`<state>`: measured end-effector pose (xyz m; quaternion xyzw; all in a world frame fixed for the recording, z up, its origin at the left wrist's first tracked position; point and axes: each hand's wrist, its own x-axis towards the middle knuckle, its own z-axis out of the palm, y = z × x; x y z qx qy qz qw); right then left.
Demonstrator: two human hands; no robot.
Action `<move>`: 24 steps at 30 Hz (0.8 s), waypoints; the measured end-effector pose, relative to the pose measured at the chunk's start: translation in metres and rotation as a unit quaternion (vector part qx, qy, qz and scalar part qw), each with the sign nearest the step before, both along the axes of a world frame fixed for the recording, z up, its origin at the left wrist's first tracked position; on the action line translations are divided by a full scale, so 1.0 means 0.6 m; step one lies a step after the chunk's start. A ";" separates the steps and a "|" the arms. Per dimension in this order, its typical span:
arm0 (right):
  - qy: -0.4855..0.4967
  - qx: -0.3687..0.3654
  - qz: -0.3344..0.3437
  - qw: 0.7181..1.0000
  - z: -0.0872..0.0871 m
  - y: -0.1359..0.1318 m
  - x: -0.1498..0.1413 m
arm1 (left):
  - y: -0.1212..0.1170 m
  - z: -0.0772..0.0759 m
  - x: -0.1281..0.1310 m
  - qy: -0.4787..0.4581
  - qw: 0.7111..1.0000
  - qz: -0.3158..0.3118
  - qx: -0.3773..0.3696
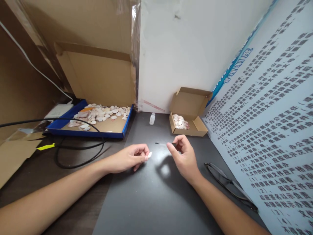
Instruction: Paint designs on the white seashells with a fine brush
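Head view, boxed shells, bottle contents unclear

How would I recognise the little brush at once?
Start at the grey surface. Above it, the right hand holds a dark cap; the little brush extends leftward. Unlike the white shell in the left hand, it's thin and black-tipped.

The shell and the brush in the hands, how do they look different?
The shell is white, while the brush has a dark tip. The shell looks short and oval; the brush is longer and thin. The left hand holds the shell; the right hand holds the brush by its dark cap. Both are held, not touching each other.
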<state>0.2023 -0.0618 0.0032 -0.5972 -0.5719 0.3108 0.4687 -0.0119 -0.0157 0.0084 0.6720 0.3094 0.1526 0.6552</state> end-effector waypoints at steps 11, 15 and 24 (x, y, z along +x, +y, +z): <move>0.014 -0.054 0.073 0.996 -0.011 -0.001 -0.009 | 0.005 -0.008 0.003 -0.110 0.981 0.091 -0.133; -0.005 -0.086 0.106 0.991 -0.010 -0.006 -0.013 | 0.005 -0.006 0.004 -0.107 0.981 0.091 -0.136; -0.010 -0.072 0.074 0.995 -0.013 -0.003 -0.013 | 0.006 -0.003 0.001 -0.110 0.975 0.098 -0.166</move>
